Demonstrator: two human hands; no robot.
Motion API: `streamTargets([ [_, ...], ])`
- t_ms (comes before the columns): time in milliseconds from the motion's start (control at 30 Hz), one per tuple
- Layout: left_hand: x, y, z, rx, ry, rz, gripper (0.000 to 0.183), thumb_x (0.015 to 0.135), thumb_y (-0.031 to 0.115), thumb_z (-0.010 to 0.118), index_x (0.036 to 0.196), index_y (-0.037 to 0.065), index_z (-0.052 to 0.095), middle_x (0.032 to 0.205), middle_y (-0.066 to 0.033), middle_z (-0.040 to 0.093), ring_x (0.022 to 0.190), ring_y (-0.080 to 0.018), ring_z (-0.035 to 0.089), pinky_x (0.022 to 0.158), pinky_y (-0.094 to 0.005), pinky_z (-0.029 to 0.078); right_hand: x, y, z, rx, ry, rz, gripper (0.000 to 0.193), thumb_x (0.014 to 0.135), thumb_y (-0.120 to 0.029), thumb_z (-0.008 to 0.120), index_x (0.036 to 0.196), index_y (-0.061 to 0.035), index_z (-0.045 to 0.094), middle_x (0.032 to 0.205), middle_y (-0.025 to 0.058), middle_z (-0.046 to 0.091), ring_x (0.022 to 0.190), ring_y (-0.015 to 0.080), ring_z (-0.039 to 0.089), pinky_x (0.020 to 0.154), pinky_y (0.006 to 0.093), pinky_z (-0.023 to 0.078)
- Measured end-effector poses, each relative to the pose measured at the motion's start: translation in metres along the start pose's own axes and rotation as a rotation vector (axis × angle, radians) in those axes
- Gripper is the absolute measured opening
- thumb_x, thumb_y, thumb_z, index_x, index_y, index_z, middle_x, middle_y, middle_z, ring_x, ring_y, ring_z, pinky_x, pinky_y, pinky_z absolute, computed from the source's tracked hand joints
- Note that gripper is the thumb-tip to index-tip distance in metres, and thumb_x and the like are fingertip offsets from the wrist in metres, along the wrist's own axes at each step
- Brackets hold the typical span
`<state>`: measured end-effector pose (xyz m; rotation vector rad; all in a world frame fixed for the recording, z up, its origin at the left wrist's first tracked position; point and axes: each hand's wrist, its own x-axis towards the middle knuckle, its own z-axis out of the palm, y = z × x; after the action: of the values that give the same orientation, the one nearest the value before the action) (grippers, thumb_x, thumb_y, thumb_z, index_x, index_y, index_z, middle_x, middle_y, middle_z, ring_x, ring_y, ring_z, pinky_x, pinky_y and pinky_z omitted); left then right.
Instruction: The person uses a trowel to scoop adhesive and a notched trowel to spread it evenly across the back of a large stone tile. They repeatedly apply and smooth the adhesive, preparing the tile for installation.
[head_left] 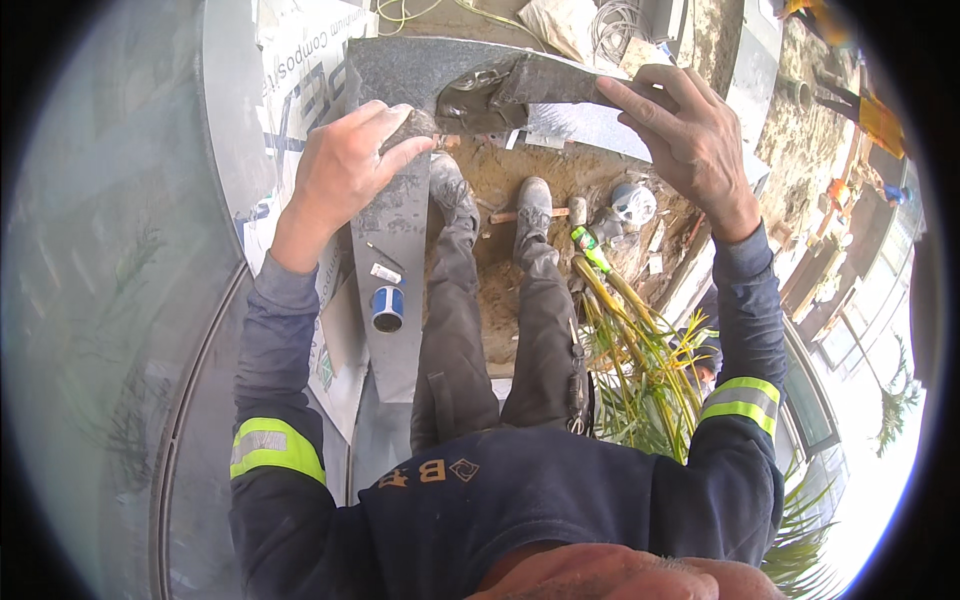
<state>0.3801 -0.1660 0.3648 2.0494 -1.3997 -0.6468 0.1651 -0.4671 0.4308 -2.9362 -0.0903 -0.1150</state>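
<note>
My left hand [350, 165] pinches a small dark grey piece [408, 130] between thumb and fingers; its kind is not clear. My right hand [688, 125] is closed on the right end of a flat, dark grey strip [560, 84]. The strip's other end meets a mound of wet grey paste [470, 105], which lies on a speckled grey slab [395, 68]. Both hands are raised at the far side, with the paste between them. Nearer me, a blue can [387, 310], a small white box [385, 272] and a thin rod [386, 256] rest on the slab's left arm.
Sandy ground between my shoes holds a wooden-handled hammer [530, 214], a green bottle [590, 248] and a round white object [632, 203]. Palm fronds [640, 340] spread at right beside another person [708, 355]. Glass panels [110, 300] stand at left. Coiled wire [618, 30] lies beyond.
</note>
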Motion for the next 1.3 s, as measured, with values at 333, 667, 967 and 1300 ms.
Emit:
streamTargets([
  [333,-0.011,-0.005,0.023,-0.047,0.225,-0.033,0.035,0.085,0.022,0.083,0.105,-0.004,0.071,0.087,-0.0142,0.067,0.069,-0.0316,0.066,0.061,-0.037,0.052,-0.025,-0.013,0.027,0.058,-0.104,0.165,0.051,0.085,-0.008,0.076,0.133,-0.0259,0.071,0.102,0.0045,0.065,0.084,0.022,0.067,0.067,0.0362,0.055],
  [667,-0.005,-0.082,0.137,-0.471,0.707,-0.387,0.023,0.093,0.014,0.079,0.098,-0.007,0.071,0.072,-0.0049,0.062,0.064,-0.0119,0.056,0.059,-0.0288,0.045,-0.078,0.002,0.272,1.382,-0.13,1.043,0.047,0.109,-0.033,0.054,0.144,-0.0014,0.059,0.087,-0.0001,0.06,0.067,0.0056,0.047,0.058,0.023,0.041],
  [967,0.056,-0.204,0.227,-0.598,0.888,-0.232,0.03,0.097,0.025,0.077,0.105,-0.004,0.075,0.066,0.0009,0.063,0.055,-0.0013,0.05,0.049,-0.0194,0.035,-0.047,0.045,0.401,1.152,-0.143,0.943,0.051,0.102,-0.029,0.055,0.144,-0.0007,0.059,0.085,0.0028,0.063,0.063,0.0038,0.048,0.053,0.0219,0.041],
  [1300,0.044,-0.257,0.278,-0.752,0.876,-0.276,0.03,0.098,0.027,0.076,0.103,-0.003,0.073,0.08,-0.0038,0.067,0.063,-0.0082,0.059,0.056,-0.0224,0.044,-0.063,0.063,0.409,0.648,-0.092,0.76,0.049,0.101,-0.022,0.053,0.143,0.0024,0.058,0.076,0.0014,0.06,0.058,0.009,0.046,0.056,0.0291,0.043],
])
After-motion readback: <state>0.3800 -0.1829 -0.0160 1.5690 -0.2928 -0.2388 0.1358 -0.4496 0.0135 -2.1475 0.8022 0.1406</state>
